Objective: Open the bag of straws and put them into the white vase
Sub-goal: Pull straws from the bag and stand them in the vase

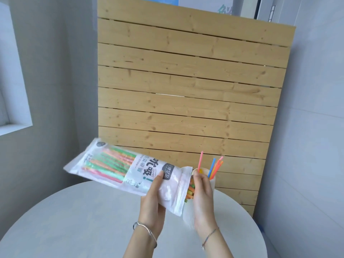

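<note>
A white plastic bag of straws (pixel 119 166) is held above the table, tilted with its open mouth at the lower right. My left hand (pixel 152 203) grips the bag near that mouth. Green, orange and pink straw ends (pixel 190 190) poke out of the opening. My right hand (pixel 202 200) is at the mouth with its fingers around these straw ends. Behind my right hand stands the white vase (pixel 213 180), mostly hidden. Several pink, blue and orange straws (pixel 214 167) stick up out of it.
A round white table (pixel 74 220) lies below my hands. A wooden slat panel (pixel 186 90) stands upright right behind the table and vase. Grey walls are at the left and right, with a window ledge (pixel 14 127) at the far left.
</note>
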